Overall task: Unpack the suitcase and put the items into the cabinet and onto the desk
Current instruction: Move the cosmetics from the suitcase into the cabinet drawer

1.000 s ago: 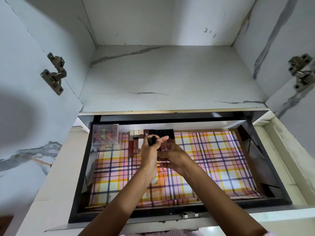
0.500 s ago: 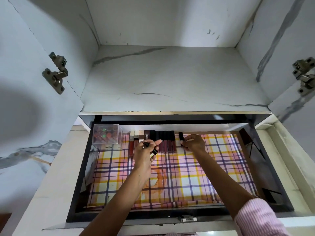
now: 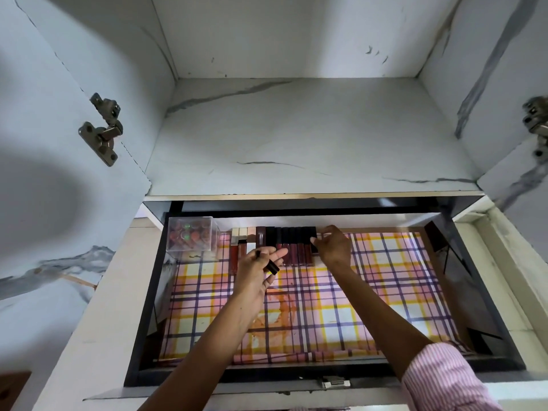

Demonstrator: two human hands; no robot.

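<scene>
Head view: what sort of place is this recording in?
Probably a home wardrobe or dressing cabinet: marble-pattern doors swung open on a metal hinge, a pulled-out drawer lined with plaid paper, and a row of lip-gloss tubes beside a clear box of small round items.

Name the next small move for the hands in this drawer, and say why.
Probably the right hand should seat and release the dark tube it pinches at the right end of the row of tubes: it lies against the last one, and the left hand holds a spare tube waiting.
</scene>
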